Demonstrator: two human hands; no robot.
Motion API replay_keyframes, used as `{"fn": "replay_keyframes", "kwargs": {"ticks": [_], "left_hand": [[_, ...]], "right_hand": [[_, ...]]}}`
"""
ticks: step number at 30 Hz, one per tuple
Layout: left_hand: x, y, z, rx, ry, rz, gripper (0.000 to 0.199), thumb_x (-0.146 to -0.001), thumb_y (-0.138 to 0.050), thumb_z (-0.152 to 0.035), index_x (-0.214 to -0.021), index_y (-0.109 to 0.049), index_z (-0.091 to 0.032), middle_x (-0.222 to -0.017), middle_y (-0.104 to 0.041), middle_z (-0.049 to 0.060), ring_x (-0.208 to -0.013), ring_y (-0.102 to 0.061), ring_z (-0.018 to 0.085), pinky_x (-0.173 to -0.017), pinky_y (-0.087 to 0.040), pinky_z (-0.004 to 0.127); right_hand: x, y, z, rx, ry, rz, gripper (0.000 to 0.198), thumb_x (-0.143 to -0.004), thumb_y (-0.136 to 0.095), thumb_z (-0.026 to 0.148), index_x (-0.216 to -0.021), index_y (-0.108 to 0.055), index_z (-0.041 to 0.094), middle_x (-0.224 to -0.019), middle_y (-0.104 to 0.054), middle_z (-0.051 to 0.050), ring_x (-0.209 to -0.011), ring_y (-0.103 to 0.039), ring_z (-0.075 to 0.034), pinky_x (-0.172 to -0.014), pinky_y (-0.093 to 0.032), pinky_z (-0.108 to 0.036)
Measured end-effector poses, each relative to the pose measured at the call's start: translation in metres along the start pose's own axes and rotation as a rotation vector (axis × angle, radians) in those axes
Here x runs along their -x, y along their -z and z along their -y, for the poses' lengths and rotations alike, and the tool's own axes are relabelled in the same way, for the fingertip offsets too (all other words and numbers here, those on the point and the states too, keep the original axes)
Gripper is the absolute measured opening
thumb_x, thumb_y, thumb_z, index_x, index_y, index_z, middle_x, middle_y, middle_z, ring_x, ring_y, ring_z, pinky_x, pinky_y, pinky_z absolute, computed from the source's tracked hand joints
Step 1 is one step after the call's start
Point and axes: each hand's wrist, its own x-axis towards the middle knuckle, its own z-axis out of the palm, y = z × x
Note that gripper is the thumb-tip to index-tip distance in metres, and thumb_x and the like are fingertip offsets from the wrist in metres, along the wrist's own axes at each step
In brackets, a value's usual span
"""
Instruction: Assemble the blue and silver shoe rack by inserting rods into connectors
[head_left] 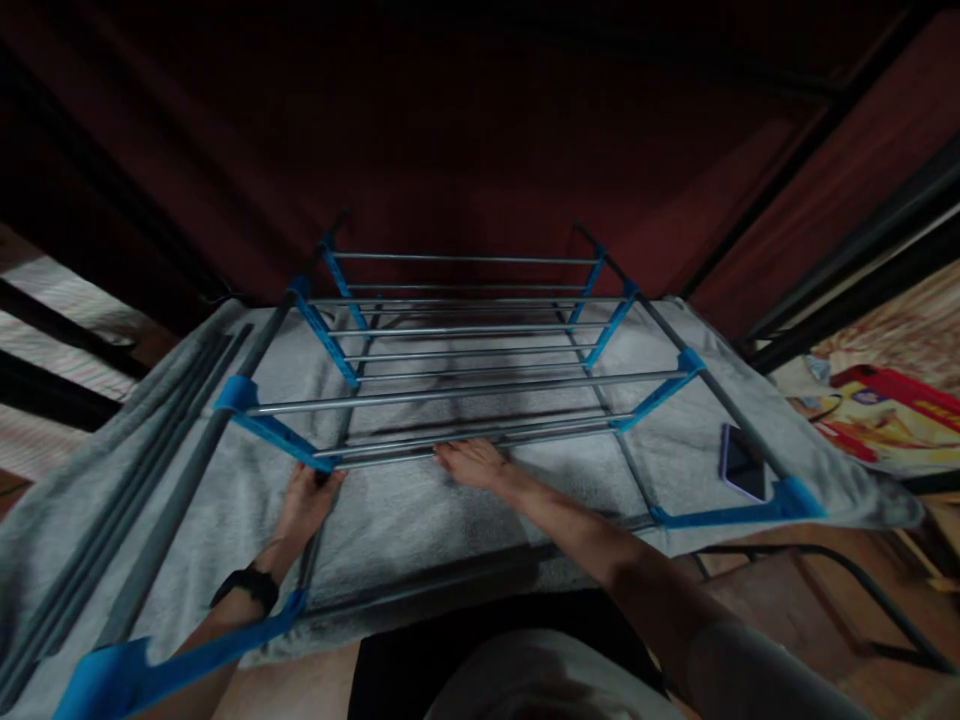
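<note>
A rack of silver metal rods (465,390) joined by blue plastic brackets lies on a grey towel (420,520). My left hand (306,500) grips the rack at a blue bracket (277,435) near its front left. A black watch sits on that wrist. My right hand (472,462) rests on the nearest silver rods at the middle, fingers closed over them. Grey upright poles (187,500) run along both sides of the rack.
A phone (742,462) lies on the towel at the right, beside a grey pole. Several loose grey poles (97,520) lie at the left. Colourful packaging (885,415) sits at the far right. A dark red wall stands behind.
</note>
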Motion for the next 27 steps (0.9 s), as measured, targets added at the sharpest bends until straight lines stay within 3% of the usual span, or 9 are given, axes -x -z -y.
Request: {"fn": "replay_keyframes", "kwargs": {"ticks": [5, 19, 23, 27], "left_hand": [[0.0002, 0.0019, -0.0014, -0.037, -0.002, 0.001, 0.034, -0.070, -0.054, -0.054, -0.083, -0.055, -0.023, -0.098, -0.061, 0.009, -0.089, -0.060, 0.028, -0.090, -0.053, 0.044], [0.0007, -0.0016, -0.0020, -0.044, -0.006, -0.047, 0.029, -0.070, -0.056, -0.050, -0.080, -0.055, -0.023, -0.095, -0.061, 0.009, -0.090, -0.060, 0.027, -0.089, -0.056, 0.044], [-0.0007, -0.0011, 0.0031, -0.041, -0.016, -0.025, 0.026, -0.072, -0.055, -0.049, -0.078, -0.052, -0.024, -0.088, -0.057, 0.006, -0.085, -0.059, 0.026, -0.088, -0.055, 0.043], [-0.0006, 0.0005, -0.0008, -0.036, -0.023, -0.008, 0.025, -0.073, -0.058, -0.045, -0.082, -0.056, -0.022, -0.093, -0.059, 0.008, -0.092, -0.059, 0.027, -0.094, -0.053, 0.045]], "right_hand": [[0.0049, -0.0084, 0.0051, 0.059, -0.041, -0.087, 0.039, -0.106, -0.033, 0.040, -0.126, -0.060, 0.020, -0.119, -0.071, -0.012, -0.106, -0.067, -0.025, -0.089, -0.052, -0.040], [0.0016, -0.0037, 0.0030, 0.036, -0.008, -0.031, 0.040, -0.107, -0.031, 0.040, -0.125, -0.060, 0.019, -0.122, -0.071, -0.011, -0.106, -0.068, -0.023, -0.087, -0.052, -0.037], [0.0012, -0.0039, 0.0015, 0.048, -0.036, -0.021, 0.032, -0.104, -0.040, 0.031, -0.128, -0.059, 0.020, -0.122, -0.071, -0.011, -0.107, -0.067, -0.023, -0.087, -0.051, -0.035], [0.0021, -0.0056, 0.0006, 0.091, -0.046, -0.012, 0.033, -0.099, -0.048, 0.025, -0.130, -0.059, 0.019, -0.120, -0.071, -0.013, -0.107, -0.068, -0.024, -0.085, -0.051, -0.033]]}}
